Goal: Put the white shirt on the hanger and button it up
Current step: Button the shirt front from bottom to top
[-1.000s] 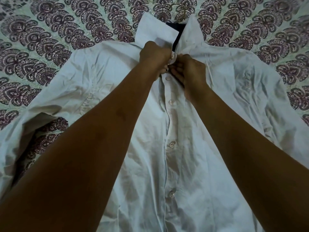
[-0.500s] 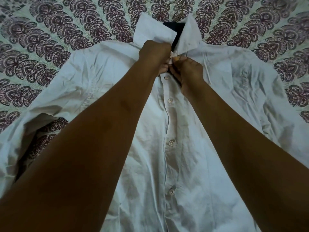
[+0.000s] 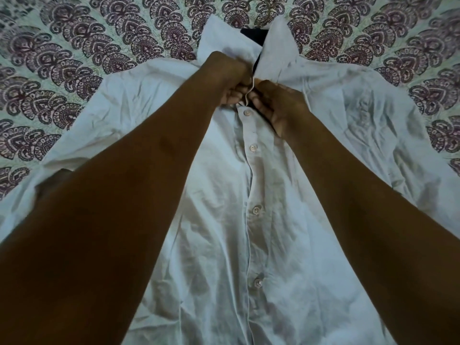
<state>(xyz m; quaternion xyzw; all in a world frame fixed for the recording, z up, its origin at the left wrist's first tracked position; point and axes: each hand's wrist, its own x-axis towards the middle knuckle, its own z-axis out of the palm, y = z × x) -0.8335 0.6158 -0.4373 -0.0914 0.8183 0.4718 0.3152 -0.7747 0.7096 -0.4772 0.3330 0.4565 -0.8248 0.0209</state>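
Paisley bedspread (image 3: 74, 70) underneath, white shirt (image 3: 298, 220) flat on it, front up, lower buttons done. Hanger (image 3: 254, 36) inside collar, hook at far edge. Left hand (image 3: 230, 78) and right hand (image 3: 276, 103) each pinch placket edge below collar.

We count one white shirt (image 3: 311, 195), four fastened buttons (image 3: 253, 147) below our hands, one hanger (image 3: 254, 37) beyond them, two hands (image 3: 232, 75), and one patterned bedsheet (image 3: 99, 51).
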